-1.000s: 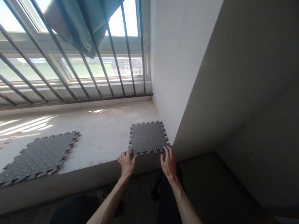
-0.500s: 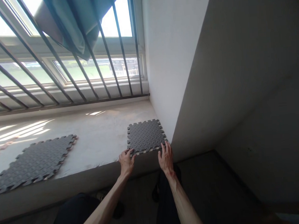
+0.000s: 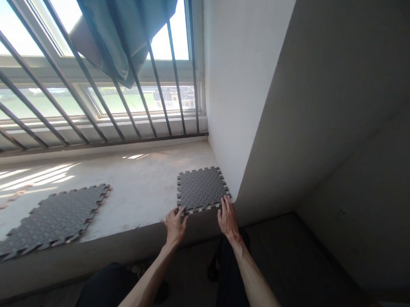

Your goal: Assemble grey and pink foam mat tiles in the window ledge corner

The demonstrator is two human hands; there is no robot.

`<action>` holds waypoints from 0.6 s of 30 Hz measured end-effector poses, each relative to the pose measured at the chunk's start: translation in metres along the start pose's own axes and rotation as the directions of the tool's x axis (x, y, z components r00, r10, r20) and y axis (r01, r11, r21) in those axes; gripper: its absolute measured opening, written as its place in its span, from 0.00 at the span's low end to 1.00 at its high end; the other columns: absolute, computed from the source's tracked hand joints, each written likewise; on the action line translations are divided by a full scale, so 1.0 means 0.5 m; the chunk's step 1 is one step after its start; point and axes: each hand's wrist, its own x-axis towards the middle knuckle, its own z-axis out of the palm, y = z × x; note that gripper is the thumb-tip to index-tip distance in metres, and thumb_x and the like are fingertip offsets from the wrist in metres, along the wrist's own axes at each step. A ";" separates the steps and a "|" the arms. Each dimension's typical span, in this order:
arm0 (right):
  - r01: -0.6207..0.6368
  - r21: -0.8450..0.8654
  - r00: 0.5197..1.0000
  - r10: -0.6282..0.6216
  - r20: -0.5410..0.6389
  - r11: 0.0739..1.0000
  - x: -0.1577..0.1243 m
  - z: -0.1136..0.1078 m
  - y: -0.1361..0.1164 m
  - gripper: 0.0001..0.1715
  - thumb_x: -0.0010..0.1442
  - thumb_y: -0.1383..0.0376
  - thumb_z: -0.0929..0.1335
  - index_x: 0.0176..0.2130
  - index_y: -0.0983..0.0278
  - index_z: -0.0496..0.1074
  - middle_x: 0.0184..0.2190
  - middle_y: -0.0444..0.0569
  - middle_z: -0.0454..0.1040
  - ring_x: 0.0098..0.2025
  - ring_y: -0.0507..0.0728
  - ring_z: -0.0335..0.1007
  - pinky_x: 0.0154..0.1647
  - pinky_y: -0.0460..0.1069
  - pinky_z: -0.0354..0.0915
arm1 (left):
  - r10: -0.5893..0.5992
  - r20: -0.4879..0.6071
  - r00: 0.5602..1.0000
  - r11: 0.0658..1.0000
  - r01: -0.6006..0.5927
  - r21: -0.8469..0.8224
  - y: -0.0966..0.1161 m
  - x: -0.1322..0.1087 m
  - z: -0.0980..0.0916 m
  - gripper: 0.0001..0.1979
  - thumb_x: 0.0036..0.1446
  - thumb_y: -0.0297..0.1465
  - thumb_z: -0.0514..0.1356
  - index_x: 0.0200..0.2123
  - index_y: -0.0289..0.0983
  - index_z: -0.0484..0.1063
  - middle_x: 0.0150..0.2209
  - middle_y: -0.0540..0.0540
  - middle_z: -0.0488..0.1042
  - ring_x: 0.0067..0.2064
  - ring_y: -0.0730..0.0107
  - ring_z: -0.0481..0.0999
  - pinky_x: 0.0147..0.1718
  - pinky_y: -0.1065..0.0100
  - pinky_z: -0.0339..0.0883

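Ledge end: I have the small mat (image 3: 202,188), a grey tile with a raised tread pattern and interlocking teeth, lying flat on the pale ledge (image 3: 141,190). Its near side runs along the front edge; its right side is just beside the white wall (image 3: 242,77), and I cannot tell whether they touch.
Near left corner: my left hand (image 3: 175,228) is here, fingertips at the mat's corner, thumb apart from the fingers. I read that grip as spread.
Near right corner: my right hand (image 3: 227,221) lays its fingers on the mat's edge, long and nearly straight. This grip is spread too, with nothing pinched that I can see.
Further left: a longer grey mat (image 3: 52,220) with the same toothed border lies well apart from the small one, reddish along its right edge. Beyond it I see a reddish toothed strip (image 3: 11,198).
Window side: dark bars (image 3: 155,139) stand along the back of the ledge, in front of the window (image 3: 181,39), and a blue-green cloth (image 3: 135,42) hangs behind them. Sunlight falls in stripes at the left.
Below: dark clothing (image 3: 104,294) shows over a dim floor (image 3: 274,260).
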 end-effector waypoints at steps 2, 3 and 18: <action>0.025 -0.007 1.000 -0.025 0.002 1.000 0.004 -0.002 0.003 0.36 0.74 0.64 0.57 0.75 0.72 0.60 0.79 0.64 0.59 0.83 0.64 0.49 0.82 0.64 0.57 | 0.027 0.004 1.000 1.000 -0.027 0.015 -0.006 -0.008 0.006 0.23 0.69 0.35 0.60 0.65 0.46 0.77 0.68 0.33 0.70 0.66 0.39 0.69 0.62 0.40 0.67; 0.027 -0.015 1.000 -0.028 -0.001 1.000 0.005 -0.003 0.004 0.36 0.74 0.64 0.57 0.75 0.72 0.60 0.79 0.63 0.60 0.82 0.64 0.50 0.82 0.64 0.57 | 0.044 0.007 0.999 0.999 -0.044 0.023 -0.008 -0.011 0.009 0.24 0.69 0.35 0.60 0.66 0.45 0.76 0.69 0.33 0.70 0.67 0.39 0.68 0.63 0.39 0.67; 0.141 -0.036 0.989 -0.143 -0.034 0.989 -0.015 -0.038 -0.039 0.29 0.75 0.64 0.57 0.67 0.64 0.71 0.69 0.60 0.75 0.73 0.64 0.69 0.73 0.62 0.66 | 0.295 0.049 0.954 0.956 -0.295 -0.008 -0.189 -0.042 -0.103 0.27 0.64 0.28 0.60 0.66 0.47 0.74 0.72 0.37 0.69 0.70 0.46 0.70 0.68 0.39 0.64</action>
